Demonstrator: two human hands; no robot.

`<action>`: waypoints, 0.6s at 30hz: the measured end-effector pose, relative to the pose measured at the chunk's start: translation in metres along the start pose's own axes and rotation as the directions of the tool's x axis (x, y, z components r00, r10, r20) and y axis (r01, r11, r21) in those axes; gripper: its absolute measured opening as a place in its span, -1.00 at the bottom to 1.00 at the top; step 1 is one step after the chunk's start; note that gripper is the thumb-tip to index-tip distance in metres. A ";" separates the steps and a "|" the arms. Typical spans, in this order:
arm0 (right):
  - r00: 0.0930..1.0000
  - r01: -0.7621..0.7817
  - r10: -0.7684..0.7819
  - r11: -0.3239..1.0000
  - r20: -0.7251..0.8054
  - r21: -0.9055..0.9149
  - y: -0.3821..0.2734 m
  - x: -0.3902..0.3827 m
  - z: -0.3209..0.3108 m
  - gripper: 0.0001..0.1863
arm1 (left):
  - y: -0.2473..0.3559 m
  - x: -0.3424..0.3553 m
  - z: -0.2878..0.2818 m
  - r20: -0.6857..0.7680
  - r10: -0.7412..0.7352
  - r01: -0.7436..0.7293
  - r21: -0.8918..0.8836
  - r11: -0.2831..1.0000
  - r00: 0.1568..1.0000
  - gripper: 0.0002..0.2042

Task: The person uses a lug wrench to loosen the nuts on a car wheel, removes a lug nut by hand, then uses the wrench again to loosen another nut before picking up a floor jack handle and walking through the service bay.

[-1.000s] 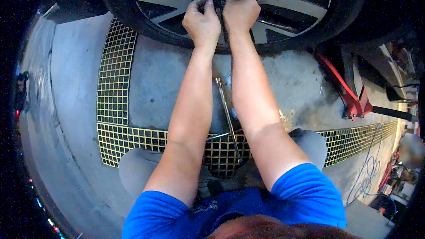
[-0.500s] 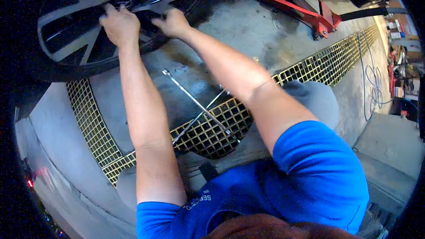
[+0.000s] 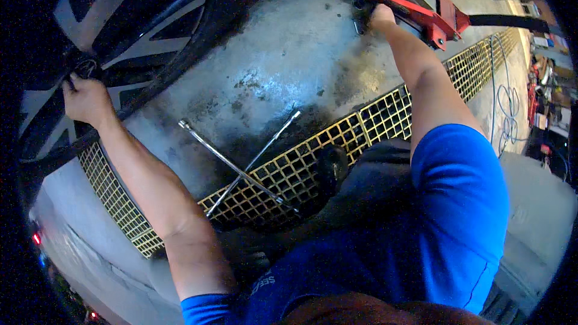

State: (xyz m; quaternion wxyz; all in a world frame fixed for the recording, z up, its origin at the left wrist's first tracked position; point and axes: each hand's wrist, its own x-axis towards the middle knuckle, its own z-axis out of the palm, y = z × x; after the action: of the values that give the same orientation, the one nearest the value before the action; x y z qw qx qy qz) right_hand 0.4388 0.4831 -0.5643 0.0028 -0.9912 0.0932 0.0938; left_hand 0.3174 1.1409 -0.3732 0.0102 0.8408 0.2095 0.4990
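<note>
Alloy wheel: landmark for all places below; the wheel (image 3: 129, 53) has grey-faced spokes over dark recesses, a round hub centre (image 3: 89, 67) and a black tyre (image 3: 220, 30). Much of its outer edge is lost in shadow.
Left hand: over the wheel, just below the hub centre; the left hand (image 3: 87, 101) has thumb and forefinger tips turned toward it. Whether they are pinched on anything: cannot tell. The placing suggests handwork at the middle of the wheel.
Right hand: well right of the wheel, low by the floor; the right hand (image 3: 383, 19) is blurred, fingers mostly hidden, grasp cannot be told. The arm is probably stretched out to reach floor level there.
Metal hook: right of the wheel, just beside the right hand; the hook (image 3: 356, 27) is thin and bright.
Floor jack: farther right of the wheel, close past the right hand; the jack (image 3: 447, 19) is red, with a black handle.
Lug wrench: below and right of the wheel; the chromed cross wrench (image 3: 241, 173) lies partly over yellow-edged grating (image 3: 385, 114), seemingly laid within reach, leaving both hands free of it.
</note>
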 end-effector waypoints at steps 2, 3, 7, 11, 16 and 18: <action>0.996 0.037 -0.028 0.994 -0.087 0.105 0.016 0.027 0.029 -0.71 | 0.002 -0.006 -0.002 0.052 -0.044 0.043 0.023 0.999 0.998 -0.67; 0.981 0.087 -0.045 0.971 -0.191 0.221 0.006 0.045 0.031 -0.67 | 0.004 -0.005 -0.005 0.105 -0.085 0.081 0.042 0.996 0.991 -0.68; 0.984 -0.172 0.140 0.628 0.107 0.759 -0.029 0.044 0.050 -0.39 | 0.009 -0.014 -0.026 0.258 -0.068 0.081 -0.040 0.996 0.964 -0.64; 0.994 0.063 -0.075 0.987 0.075 0.146 -0.012 0.032 0.035 -0.45 | 0.052 -0.071 -0.043 0.300 -0.305 0.408 -0.395 0.823 0.904 -0.52; 0.895 0.445 -0.442 0.892 0.056 -0.072 -0.097 0.004 0.011 -0.52 | 0.047 -0.154 -0.031 0.823 -0.366 0.887 -0.321 0.332 0.435 -0.66; 0.699 0.673 -0.707 0.702 0.112 0.232 -0.192 -0.068 -0.017 -0.62 | 0.050 -0.136 -0.052 0.922 -0.277 0.948 -0.206 0.241 0.271 -0.68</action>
State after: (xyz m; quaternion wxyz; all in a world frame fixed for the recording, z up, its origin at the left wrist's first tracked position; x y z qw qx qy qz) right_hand 0.4122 0.6840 -0.5376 0.1329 -0.9352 -0.2793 0.1724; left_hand 0.2344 1.0362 -0.4498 0.6685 0.6713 0.3088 0.0847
